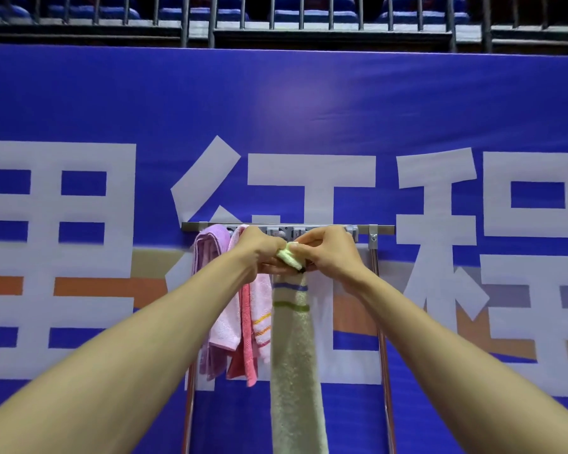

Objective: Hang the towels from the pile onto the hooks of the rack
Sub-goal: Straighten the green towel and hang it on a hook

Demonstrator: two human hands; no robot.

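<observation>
A metal rack [382, 229] with a top bar of hooks stands before me. A purple towel [207, 253] hangs at its left end, with a pale pink towel [227, 326] and a darker pink striped one [250, 352] beside it. A pale green towel [294, 371] with blue and green stripes hangs straight down from my hands. My left hand [259, 253] and my right hand [330, 253] both pinch its bunched top end just below the hook bar. The hook behind my hands is hidden.
The rack's two chrome legs [385, 371] run down on either side of the towels. Behind it hangs a large blue banner [292, 109] with big white characters. A dark metal railing [276, 24] crosses the top of the view.
</observation>
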